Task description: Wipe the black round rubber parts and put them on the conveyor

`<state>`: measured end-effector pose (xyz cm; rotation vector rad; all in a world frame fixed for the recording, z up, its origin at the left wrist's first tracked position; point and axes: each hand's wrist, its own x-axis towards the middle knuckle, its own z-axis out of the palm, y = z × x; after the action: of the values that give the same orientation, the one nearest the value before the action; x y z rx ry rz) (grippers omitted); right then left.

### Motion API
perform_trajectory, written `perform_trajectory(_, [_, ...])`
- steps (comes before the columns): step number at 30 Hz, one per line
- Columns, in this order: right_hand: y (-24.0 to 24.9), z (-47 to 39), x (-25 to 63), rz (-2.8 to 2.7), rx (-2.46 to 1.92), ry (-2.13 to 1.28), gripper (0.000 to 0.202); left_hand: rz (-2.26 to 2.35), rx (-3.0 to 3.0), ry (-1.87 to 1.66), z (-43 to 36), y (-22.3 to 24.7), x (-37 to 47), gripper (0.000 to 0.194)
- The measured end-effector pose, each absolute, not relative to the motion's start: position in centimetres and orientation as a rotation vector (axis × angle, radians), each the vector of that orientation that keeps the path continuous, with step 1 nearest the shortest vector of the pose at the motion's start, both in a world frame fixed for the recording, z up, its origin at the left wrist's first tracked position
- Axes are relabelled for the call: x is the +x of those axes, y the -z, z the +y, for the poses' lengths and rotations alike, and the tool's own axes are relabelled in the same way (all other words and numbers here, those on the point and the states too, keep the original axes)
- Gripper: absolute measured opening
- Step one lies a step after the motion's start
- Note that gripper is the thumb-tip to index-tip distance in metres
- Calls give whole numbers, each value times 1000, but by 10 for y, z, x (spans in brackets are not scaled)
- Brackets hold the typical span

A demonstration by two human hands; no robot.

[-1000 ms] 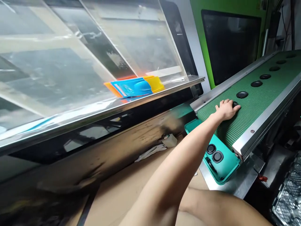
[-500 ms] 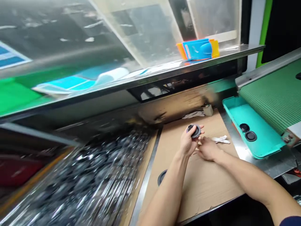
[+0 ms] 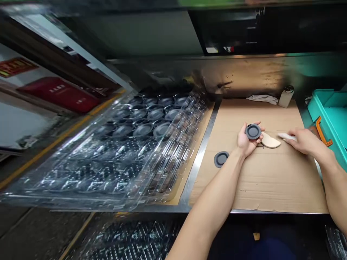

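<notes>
you are working in what looks like a factory or workshop. your metal bench [image 3: 194, 173] is covered with a cardboard sheet [image 3: 276, 184], and to its left clear plastic trays [image 3: 89, 199] hold dark round parts [image 3: 142, 130] in repeated rows. a teal bin [image 3: 320, 110] is at your right, and a yellow line [image 3: 62, 139] crosses the dark floor [image 3: 24, 224].
</notes>
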<state>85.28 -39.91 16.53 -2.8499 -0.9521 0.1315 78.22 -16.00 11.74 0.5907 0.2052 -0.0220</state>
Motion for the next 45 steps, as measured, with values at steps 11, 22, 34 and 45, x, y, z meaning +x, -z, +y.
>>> perform_trajectory(11, [-144, -336, 797, -949, -2439, 375, 30, 176, 664, -51, -192, -119, 771, 58])
perform_trajectory(22, [-136, -327, 794, -996, -2381, 197, 20, 190, 742, -15, -205, -116, 768, 49])
perform_trajectory(34, [-149, -326, 800, -941, -2657, 182, 21, 254, 658, 33, -205, -111, 775, 46])
perform_trajectory(45, [-162, -332, 795, -1056, -2816, 153, 18, 255, 655, 18, -206, -109, 773, 46])
